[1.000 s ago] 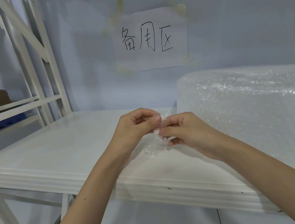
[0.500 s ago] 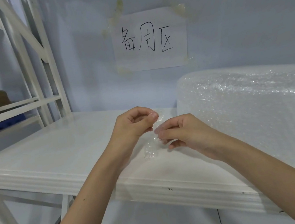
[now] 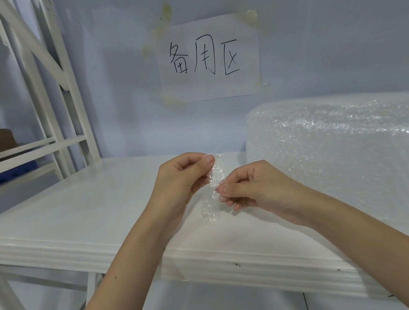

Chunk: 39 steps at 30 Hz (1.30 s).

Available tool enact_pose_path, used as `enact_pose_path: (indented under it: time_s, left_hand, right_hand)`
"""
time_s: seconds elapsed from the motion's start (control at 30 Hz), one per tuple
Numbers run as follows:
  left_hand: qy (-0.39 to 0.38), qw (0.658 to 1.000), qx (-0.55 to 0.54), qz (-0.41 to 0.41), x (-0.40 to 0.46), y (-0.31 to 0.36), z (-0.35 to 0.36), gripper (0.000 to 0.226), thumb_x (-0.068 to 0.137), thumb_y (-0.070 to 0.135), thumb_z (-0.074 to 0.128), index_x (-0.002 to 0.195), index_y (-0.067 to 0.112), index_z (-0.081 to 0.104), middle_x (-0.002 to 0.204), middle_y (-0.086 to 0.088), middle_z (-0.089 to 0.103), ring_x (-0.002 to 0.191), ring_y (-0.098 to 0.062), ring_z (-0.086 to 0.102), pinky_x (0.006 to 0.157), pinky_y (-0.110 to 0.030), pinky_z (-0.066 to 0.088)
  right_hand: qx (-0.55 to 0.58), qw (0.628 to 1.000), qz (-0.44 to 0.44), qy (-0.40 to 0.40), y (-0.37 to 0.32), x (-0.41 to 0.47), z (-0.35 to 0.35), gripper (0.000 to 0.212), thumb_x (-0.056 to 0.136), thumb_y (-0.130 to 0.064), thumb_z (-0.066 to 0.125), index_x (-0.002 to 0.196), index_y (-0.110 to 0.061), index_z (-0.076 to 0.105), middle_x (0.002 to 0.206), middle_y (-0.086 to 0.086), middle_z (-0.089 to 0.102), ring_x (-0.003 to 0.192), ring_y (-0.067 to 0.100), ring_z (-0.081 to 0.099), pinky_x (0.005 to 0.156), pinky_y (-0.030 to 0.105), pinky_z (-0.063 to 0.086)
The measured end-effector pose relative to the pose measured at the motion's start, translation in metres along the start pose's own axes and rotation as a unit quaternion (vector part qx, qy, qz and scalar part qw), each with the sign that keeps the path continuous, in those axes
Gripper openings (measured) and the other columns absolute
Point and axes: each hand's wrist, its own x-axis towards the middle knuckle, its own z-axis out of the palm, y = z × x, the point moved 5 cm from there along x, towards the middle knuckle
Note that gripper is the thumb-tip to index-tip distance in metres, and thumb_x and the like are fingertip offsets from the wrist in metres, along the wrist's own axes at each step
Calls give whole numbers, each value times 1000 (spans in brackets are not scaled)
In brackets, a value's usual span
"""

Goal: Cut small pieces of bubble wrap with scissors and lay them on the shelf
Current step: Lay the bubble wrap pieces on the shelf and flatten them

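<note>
Both hands, left hand (image 3: 184, 177) and right hand (image 3: 254, 187), pinch a bubble wrap strip (image 3: 212, 193) above the shelf (image 3: 75, 212) front edge.

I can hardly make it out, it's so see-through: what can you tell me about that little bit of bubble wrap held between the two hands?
The small bubble wrap piece is a narrow, clear strip of thin plastic dotted with tiny air bubbles that catch the light. It hangs roughly upright over the white shelf, its lower end loose and slightly crumpled. The left hand pinches its top edge; the right hand pinches its right side about halfway down. Whether the bottom touches the shelf cannot be told.
</note>
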Motion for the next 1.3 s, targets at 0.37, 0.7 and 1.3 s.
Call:
enact_pose_path:
  time_s: [0.37, 0.7, 1.3]
  left_hand:
    - [-16, 1000, -10, 4, -1, 2, 3, 8, 87, 8, 68, 80, 8, 69, 73, 0, 63, 67, -12, 57, 72, -21, 54]
    - [-17, 1000, 2, 10, 0, 2, 4, 7, 88, 9, 68, 82, 8, 69, 70, 2, 63, 66, -10, 58, 71, -20, 54]
    - [-17, 1000, -9, 14, 1, 2, 1, 6, 88, 9, 67, 82, 9, 68, 72, 1, 63, 66, -10, 59, 69, -20, 53]
  right_hand:
    - [-23, 1000, -13, 15, 1, 0, -2, 6, 86, -5, 68, 85, 1, 71, 74, 6, 72, 63, 11, 65, 66, 23, 56]
    - [-56, 996, -46, 51, 0, 1, -2, 8, 88, -3, 64, 84, 3, 67, 73, 9, 69, 62, 14, 60, 58, 19, 51]
    - [92, 994, 53, 27, 5, -2, -8, 5, 83, -4, 71, 85, 0, 71, 75, 13, 74, 68, 19, 67, 64, 20, 59]
